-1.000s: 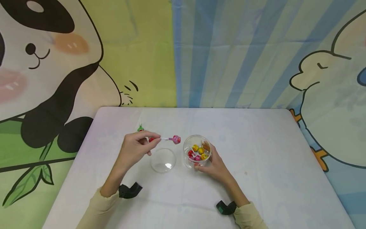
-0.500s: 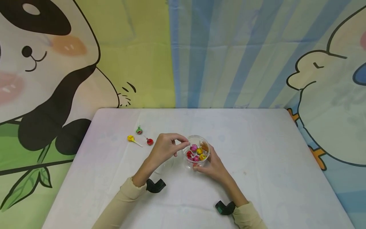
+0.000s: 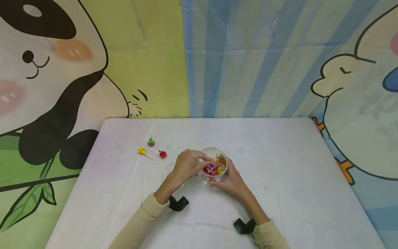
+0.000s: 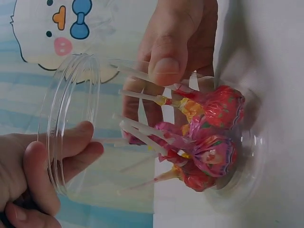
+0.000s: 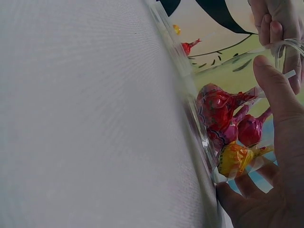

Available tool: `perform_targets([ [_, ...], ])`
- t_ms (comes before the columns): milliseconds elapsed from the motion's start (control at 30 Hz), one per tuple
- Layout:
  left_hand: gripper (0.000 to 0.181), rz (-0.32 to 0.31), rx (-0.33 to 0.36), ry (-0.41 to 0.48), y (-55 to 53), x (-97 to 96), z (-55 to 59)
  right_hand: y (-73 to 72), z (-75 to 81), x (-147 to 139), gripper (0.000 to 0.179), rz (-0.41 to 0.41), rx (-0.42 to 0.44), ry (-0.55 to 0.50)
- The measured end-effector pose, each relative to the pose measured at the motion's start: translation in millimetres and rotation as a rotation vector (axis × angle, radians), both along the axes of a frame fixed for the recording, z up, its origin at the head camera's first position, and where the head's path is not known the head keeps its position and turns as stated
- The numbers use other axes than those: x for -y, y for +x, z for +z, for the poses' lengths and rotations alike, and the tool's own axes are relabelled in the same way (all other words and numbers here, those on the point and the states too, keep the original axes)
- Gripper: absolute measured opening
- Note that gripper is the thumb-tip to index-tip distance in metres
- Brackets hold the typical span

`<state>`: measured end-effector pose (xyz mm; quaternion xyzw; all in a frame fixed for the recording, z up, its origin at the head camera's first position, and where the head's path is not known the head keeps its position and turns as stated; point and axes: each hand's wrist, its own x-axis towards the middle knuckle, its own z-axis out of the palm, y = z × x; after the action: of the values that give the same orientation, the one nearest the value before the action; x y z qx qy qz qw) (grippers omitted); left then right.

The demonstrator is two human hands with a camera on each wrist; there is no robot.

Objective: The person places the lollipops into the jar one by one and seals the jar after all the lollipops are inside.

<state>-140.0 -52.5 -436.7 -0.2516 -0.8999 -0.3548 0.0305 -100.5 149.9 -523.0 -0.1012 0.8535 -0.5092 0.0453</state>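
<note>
Head view: left hand pinching a pink lollipop inside a clear jar

The jar sits upright on the white tabletop. The left hand comes over its rim from nine o'clock, the fingers closed on a white stick; in the left wrist view, the lollipop's wrapped head lies just beyond the fingertips, at three o'clock, within the wall. The right hand grips the jar from four o'clock, thumb on one side and fingers curled round the other. Lower in the jar, red, pink and yellow wrapped lollipops cluster at the base, sticks pointing toward the mouth.

Between nine and ten o'clock of the jar, three more lie loose and well apart from both hands: green lollipop at twelve, yellow lollipop at nine, red lollipop near four.
</note>
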Motion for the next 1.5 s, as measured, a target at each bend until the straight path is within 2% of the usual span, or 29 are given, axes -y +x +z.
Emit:
perform_targets([
  [200,0.016,0.025,0.037,-0.114,-2.1,-6.1,6.5,-0.4,-0.2,-1,0.105,-0.003,-0.004,0.006],
  [367,0.018,0.036,0.076,-0.161,-2.0,-7.4,9.1,0.9,1.9,0,0.105,-0.003,0.003,-0.005],
  [667,0.022,0.054,0.090,-0.179,-0.3,-7.3,10.0,1.1,1.1,1,0.104,0.001,0.011,0.004],
  [1067,0.021,0.063,0.055,-0.192,1.1,-8.6,11.4,0.5,1.2,2,0.105,0.002,0.007,0.002],
  [1233,0.020,0.076,0.014,-0.102,2.7,-6.3,4.9,0.1,0.3,1,0.106,0.003,0.005,-0.003],
  [1367,0.023,0.096,-0.100,0.056,8.7,3.5,-6.7,-0.5,-2.0,1,0.106,0.007,0.004,-0.015],
  [1500,0.026,0.151,-0.252,0.236,14.2,26.8,-15.2,-0.9,-3.6,0,0.106,-0.005,0.004,-0.013],
])
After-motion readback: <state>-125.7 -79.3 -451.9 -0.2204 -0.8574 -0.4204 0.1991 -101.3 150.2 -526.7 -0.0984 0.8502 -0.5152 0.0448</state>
